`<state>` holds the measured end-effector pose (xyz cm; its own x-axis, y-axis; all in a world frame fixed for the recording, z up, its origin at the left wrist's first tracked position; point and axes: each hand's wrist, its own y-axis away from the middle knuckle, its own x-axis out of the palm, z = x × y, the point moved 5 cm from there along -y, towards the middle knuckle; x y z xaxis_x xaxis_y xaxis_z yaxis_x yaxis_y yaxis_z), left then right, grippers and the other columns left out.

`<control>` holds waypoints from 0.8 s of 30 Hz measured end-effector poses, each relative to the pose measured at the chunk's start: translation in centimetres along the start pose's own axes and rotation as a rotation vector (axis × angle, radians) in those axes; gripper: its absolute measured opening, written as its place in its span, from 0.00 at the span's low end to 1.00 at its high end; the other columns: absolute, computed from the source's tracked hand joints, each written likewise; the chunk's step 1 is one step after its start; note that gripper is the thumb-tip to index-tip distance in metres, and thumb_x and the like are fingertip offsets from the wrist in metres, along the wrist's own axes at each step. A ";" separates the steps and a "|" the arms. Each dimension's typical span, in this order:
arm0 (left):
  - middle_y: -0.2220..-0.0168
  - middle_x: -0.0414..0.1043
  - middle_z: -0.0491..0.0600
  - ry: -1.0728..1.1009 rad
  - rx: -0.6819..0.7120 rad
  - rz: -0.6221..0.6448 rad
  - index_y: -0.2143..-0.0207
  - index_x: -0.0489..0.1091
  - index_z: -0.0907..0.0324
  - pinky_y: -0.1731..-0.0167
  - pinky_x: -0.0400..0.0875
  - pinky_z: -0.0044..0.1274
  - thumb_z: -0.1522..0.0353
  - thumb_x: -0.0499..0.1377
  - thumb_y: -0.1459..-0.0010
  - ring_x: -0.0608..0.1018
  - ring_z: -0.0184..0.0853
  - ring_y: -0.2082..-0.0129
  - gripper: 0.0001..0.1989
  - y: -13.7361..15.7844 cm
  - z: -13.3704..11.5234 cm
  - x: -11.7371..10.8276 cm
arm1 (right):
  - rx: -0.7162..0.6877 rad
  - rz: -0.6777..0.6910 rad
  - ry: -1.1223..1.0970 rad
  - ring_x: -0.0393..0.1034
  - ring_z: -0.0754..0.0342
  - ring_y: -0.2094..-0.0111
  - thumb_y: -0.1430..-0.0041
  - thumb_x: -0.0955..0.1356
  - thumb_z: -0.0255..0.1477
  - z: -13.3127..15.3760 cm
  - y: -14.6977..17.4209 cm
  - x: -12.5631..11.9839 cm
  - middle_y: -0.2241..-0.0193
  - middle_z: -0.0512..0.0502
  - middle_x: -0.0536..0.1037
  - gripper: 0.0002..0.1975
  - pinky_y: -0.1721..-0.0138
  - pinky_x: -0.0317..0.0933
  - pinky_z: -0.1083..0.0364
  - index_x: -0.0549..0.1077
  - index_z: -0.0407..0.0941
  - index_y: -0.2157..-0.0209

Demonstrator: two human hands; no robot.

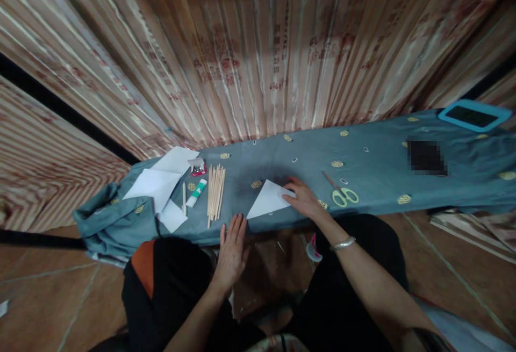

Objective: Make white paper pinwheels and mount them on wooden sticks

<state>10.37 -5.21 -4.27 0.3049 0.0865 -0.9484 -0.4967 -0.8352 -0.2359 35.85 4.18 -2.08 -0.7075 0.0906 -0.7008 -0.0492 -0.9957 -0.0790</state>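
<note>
A white triangular piece of folded paper [269, 200] lies on the cloth-covered bench in front of me. My right hand [302, 196], with a silver bangle on the wrist, holds the paper's right corner between thumb and fingers. At the front edge of the bench, my left hand [234, 244] rests palm down with fingers stretched out, close to the paper's lower left corner. Left of the paper lies a bundle of thin wooden sticks [216, 193]. Scissors with yellow-green handles [341, 193] lie to the right of my right hand.
Further left are a green-and-white glue stick [197, 193], a white pencil-like stick [184, 197], a small red-and-white box [197, 167] and white paper sheets [155, 182]. A blue-framed tablet [473, 115] and a blurred dark object [426, 157] lie at the right. A curtain [258, 45] hangs behind the bench.
</note>
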 end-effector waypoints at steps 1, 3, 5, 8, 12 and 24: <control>0.33 0.49 0.62 0.012 -0.005 0.003 0.32 0.40 0.61 0.37 0.44 0.47 0.76 0.50 0.40 0.49 0.45 0.31 0.36 0.0 0.0 0.0 | 0.014 -0.011 -0.034 0.62 0.42 0.40 0.49 0.69 0.25 -0.1 -0.1 0.0 0.43 0.36 0.70 0.10 0.40 0.53 0.44 0.78 0.43 0.63; 0.32 0.49 0.62 0.052 -0.020 0.006 0.33 0.42 0.61 0.36 0.43 0.47 0.76 0.50 0.39 0.49 0.45 0.31 0.34 0.0 0.1 -0.1 | 0.036 -0.029 -0.082 0.65 0.44 0.42 0.49 0.68 0.24 -0.3 -0.3 -0.2 0.44 0.40 0.72 0.08 0.41 0.55 0.45 0.77 0.45 0.66; 0.32 0.49 0.60 0.121 -0.043 0.008 0.33 0.46 0.59 0.36 0.42 0.47 0.75 0.50 0.38 0.50 0.44 0.31 0.31 -0.1 0.2 -0.4 | 0.039 -0.035 -0.101 0.68 0.46 0.45 0.49 0.67 0.25 -0.5 -0.5 -0.3 0.45 0.42 0.73 0.07 0.43 0.57 0.47 0.77 0.46 0.67; 0.33 0.51 0.57 0.295 -0.109 0.004 0.36 0.53 0.55 0.35 0.41 0.46 0.70 0.50 0.35 0.53 0.42 0.32 0.26 -0.3 0.5 -1.2 | 0.039 -0.053 -0.204 0.68 0.46 0.45 0.51 0.67 0.26 -0.4 -0.5 -0.7 0.46 0.43 0.73 0.06 0.42 0.56 0.46 0.76 0.46 0.69; 0.32 0.51 0.55 0.611 -0.304 -0.072 0.37 0.57 0.54 0.35 0.47 0.39 0.61 0.52 0.36 0.54 0.41 0.33 0.25 -1.2 1.8 -2.7 | 0.027 -0.090 -0.399 0.66 0.45 0.43 0.54 0.68 0.28 0.2 -0.5 -1.4 0.47 0.47 0.74 0.05 0.40 0.52 0.44 0.76 0.47 0.72; 0.50 0.76 0.57 1.240 -0.696 0.061 0.57 0.75 0.61 0.52 0.73 0.32 0.59 0.67 0.52 0.76 0.46 0.49 0.22 -11.4 4.1 -3.8 | -0.043 -0.104 -0.576 0.62 0.43 0.41 0.55 0.69 0.32 2.2 -0.3 -2.2 0.45 0.44 0.73 0.07 0.38 0.48 0.43 0.78 0.47 0.72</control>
<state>11.54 6.19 1.19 0.9812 -0.1795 -0.0705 -0.1516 -0.9439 0.2934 35.86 4.25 1.06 -0.9701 0.1497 -0.1908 -0.1189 -0.9793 -0.1641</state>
